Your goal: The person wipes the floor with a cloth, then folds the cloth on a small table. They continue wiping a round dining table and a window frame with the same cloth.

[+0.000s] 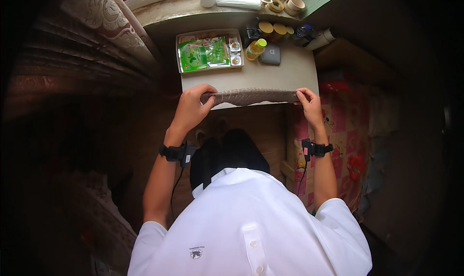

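A grey-brown cloth (253,97) is stretched sideways between my two hands above the front edge of a small white table (285,78). Its upper edge looks ribbed or stitched, and the lower edge is wavy. My left hand (195,102) pinches the left end between thumb and fingers. At the other end, the fingers of my right hand (308,102) are closed on the corner. Whether the cloth touches the tabletop, I cannot tell.
Toward the back of the table are a tray (211,71) with green packets, a yellow-capped bottle (254,50), a grey case (270,54) and several jars. Behind is a windowsill (183,10) with a white cup and tape rolls. Curtains (106,44) hang left; a pink patterned cover (338,145) lies right.
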